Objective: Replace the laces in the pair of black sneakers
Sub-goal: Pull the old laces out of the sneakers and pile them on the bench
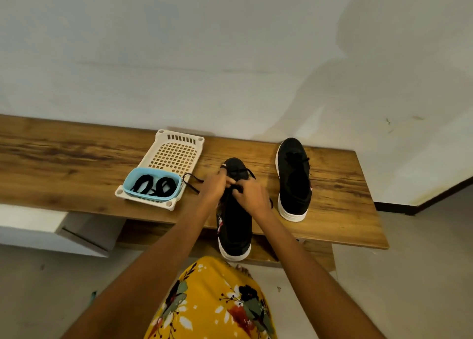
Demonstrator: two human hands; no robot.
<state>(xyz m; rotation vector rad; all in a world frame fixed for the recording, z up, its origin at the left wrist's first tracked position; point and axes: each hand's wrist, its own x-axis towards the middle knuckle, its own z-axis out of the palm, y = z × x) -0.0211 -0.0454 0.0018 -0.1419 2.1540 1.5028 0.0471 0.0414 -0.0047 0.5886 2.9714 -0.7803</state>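
Note:
A black sneaker with a white sole (236, 226) lies toe-away at the near edge of the wooden bench (76, 164), its heel hanging over the edge. My left hand (216, 187) and my right hand (252, 195) meet over its lacing, each pinching the black lace (192, 181), which loops out to the left. The second black sneaker (294, 180) stands to the right with its lace in place. A blue bowl (153, 183) holds two coiled black laces (156, 185).
The blue bowl sits on the near end of a cream perforated tray (176, 154) left of the sneakers. A white wall runs behind the bench. A white cabinet (51, 231) stands under its left part. My yellow floral dress (215, 303) fills the foreground.

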